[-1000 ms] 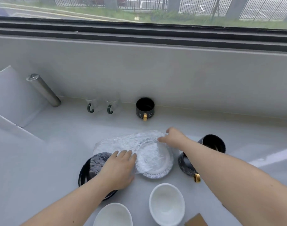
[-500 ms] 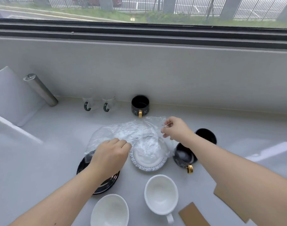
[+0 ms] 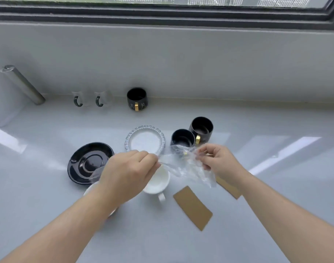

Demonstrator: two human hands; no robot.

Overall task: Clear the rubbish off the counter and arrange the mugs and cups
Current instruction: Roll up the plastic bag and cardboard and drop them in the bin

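Observation:
A crumpled sheet of clear plastic wrap [image 3: 187,167] hangs in the air between my hands. My left hand [image 3: 128,169] pinches its left end and my right hand [image 3: 217,162] pinches its right end. Beneath it stands a white cup [image 3: 157,183], partly hidden by my left hand. A second white cup [image 3: 87,189] shows only a sliver behind my left forearm. The white saucer [image 3: 145,141] and the black saucer [image 3: 87,162] lie uncovered on the counter. Two black mugs with gold handles [image 3: 201,128] [image 3: 182,138] stand just beyond the wrap.
Against the back wall stand a third black mug [image 3: 136,98] and two pale mugs with dark handles [image 3: 79,100] [image 3: 100,100]. A brown cardboard piece [image 3: 192,206] lies near the white cup, another [image 3: 228,187] under my right wrist. A metal post [image 3: 23,85] leans at far left.
Both hands lifted the plastic wrap off the saucers and drew it toward me and to the right. It is now bunched between my hands above the white cup.

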